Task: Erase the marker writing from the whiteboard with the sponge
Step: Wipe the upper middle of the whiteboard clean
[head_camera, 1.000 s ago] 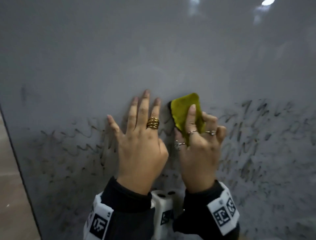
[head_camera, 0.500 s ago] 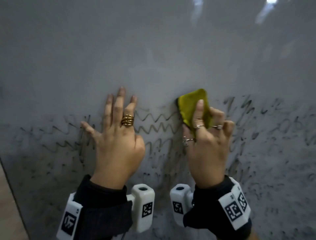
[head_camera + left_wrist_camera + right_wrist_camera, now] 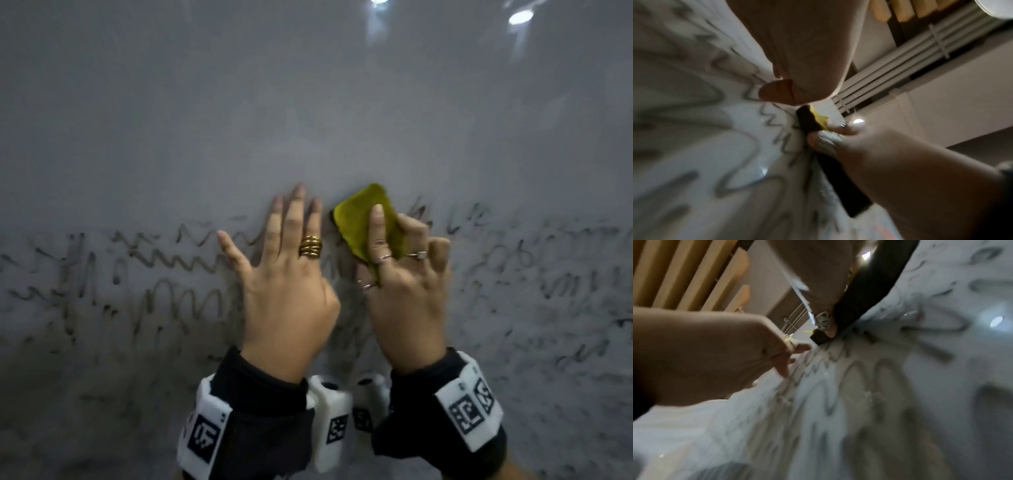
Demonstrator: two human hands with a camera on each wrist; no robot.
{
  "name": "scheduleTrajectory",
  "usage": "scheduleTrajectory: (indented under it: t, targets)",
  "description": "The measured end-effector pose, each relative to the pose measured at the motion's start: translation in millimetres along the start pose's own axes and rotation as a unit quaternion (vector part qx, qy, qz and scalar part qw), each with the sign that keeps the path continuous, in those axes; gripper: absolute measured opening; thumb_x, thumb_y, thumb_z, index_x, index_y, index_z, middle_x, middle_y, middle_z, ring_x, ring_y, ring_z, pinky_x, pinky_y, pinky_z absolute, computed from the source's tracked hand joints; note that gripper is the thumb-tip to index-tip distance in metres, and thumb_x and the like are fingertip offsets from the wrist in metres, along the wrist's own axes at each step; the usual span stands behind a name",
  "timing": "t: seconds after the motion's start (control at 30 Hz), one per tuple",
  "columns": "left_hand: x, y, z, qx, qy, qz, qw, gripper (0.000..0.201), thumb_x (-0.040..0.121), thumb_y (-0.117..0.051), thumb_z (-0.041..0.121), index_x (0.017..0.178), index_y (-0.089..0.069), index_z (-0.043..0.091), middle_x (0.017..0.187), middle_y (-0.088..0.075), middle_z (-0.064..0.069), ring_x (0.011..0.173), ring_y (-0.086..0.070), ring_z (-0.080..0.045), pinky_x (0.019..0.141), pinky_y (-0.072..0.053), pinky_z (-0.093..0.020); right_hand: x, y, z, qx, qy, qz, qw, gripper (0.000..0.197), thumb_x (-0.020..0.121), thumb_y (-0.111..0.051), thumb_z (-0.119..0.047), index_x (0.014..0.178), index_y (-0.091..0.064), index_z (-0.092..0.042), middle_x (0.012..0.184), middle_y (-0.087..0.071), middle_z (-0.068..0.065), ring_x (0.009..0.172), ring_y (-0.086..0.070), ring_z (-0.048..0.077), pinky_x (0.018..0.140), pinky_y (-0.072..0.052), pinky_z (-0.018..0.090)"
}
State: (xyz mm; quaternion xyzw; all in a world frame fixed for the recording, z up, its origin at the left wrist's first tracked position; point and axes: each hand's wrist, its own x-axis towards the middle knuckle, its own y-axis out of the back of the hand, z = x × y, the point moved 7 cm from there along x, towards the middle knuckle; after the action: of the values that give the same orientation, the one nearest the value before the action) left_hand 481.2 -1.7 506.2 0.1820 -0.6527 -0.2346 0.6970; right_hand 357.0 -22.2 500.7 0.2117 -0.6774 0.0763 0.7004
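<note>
The whiteboard [image 3: 308, 102] fills the head view; its upper part is wiped grey, and black marker scribbles [image 3: 178, 267] run across the lower half. My right hand [image 3: 400, 260] grips a yellow-green sponge [image 3: 363, 219] and presses it to the board at the top edge of the writing. In the left wrist view the sponge [image 3: 809, 120] shows its dark side against the board. My left hand [image 3: 291, 240] lies flat on the board just left of the sponge, fingers straight and spread. The right wrist view shows the left hand [image 3: 725, 353] and the sponge's edge [image 3: 819, 337].
Scribbles [image 3: 548, 281] continue to the right of my hands and below them. Ceiling lights [image 3: 520, 16] reflect at the top of the board. Behind the board's edge the wrist views show white pipes [image 3: 900, 65] and wooden slats [image 3: 684, 272].
Half a second ago my hands were apart with zigzag lines between them. Now the left hand lies close beside the sponge, and the zigzags show to its left.
</note>
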Motion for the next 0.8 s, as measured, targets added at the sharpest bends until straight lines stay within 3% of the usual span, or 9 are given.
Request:
scheduleTrajectory:
  t: [0.07,0.17,0.27,0.4,0.5,0.6,0.8]
  targets:
    - [-0.7,-3.3,-3.7,0.009,0.003,0.006,1.000,0.078,0.067,-0.031,0.022,0.145,-0.036,0.016,0.155,-0.027,-0.003,0.141,-0.030,-0.021,0.098,0.000,-0.073,2.0,2.9,9.9,-0.005,0.021,-0.002,1.000,0.059,0.081,-0.050,-0.036,0.137,-0.047,-0.018,0.125,-0.048,0.010,0.096,-0.043,0.032,0.075,-0.042,0.041]
    - [0.8,-2.4,-3.6,0.015,0.004,0.000,1.000,0.079,0.067,-0.030,0.022,0.146,-0.032,0.018,0.156,-0.025,-0.001,0.141,-0.028,-0.020,0.098,0.003,-0.072,-0.2,10.6,62.8,-0.022,-0.026,-0.002,0.999,0.057,0.085,-0.050,-0.038,0.137,-0.046,-0.016,0.121,-0.053,0.017,0.099,-0.052,0.043,0.084,-0.033,0.040]
    - [2.3,-1.5,-1.8,0.017,0.013,-0.006,1.000,0.078,0.068,-0.029,0.022,0.145,-0.031,0.019,0.156,-0.024,-0.001,0.142,-0.026,-0.020,0.098,0.005,-0.072,-9.5,14.3,101.9,-0.022,-0.086,-0.004,0.996,0.056,0.088,-0.049,-0.040,0.137,-0.046,-0.012,0.118,-0.054,0.021,0.100,-0.051,0.048,0.087,-0.028,0.037]
    - [1.2,-1.6,2.9,0.025,0.026,0.001,0.999,0.078,0.067,-0.034,0.021,0.145,-0.035,0.018,0.155,-0.024,-0.001,0.142,-0.025,-0.022,0.097,0.006,-0.072,-6.7,5.6,59.0,0.009,-0.046,0.014,0.999,0.056,0.087,-0.050,-0.037,0.135,-0.048,-0.009,0.116,-0.058,0.021,0.103,-0.053,0.040,0.089,-0.031,0.039]
    - [1.4,-3.1,2.4,0.032,0.020,0.000,0.999,0.078,0.066,-0.033,0.022,0.143,-0.038,0.017,0.154,-0.027,-0.003,0.141,-0.028,-0.022,0.096,0.003,-0.074,-5.7,-3.3,17.9,0.054,0.000,-0.002,0.999,0.057,0.083,-0.052,-0.035,0.137,-0.046,-0.017,0.121,-0.056,0.013,0.098,-0.055,0.038,0.079,-0.042,0.042]
    - [0.5,-3.4,-1.4,0.034,0.012,0.007,0.999,0.078,0.065,-0.032,0.022,0.143,-0.038,0.018,0.153,-0.027,-0.001,0.140,-0.027,-0.021,0.096,0.003,-0.073,-10.2,2.9,35.4,0.053,-0.008,0.002,0.999,0.056,0.082,-0.053,-0.034,0.136,-0.047,-0.020,0.125,-0.053,0.010,0.096,-0.053,0.037,0.082,-0.038,0.040]
    - [0.8,-0.9,6.1,0.043,0.020,0.001,0.999,0.078,0.067,-0.040,0.017,0.145,-0.037,0.013,0.155,-0.024,-0.005,0.143,-0.024,-0.024,0.098,0.003,-0.074,-24.2,21.4,131.1,-0.017,-0.165,0.032,0.986,0.056,0.088,-0.051,-0.039,0.134,-0.051,-0.008,0.121,-0.051,0.024,0.102,-0.050,0.049,0.090,-0.026,0.031]
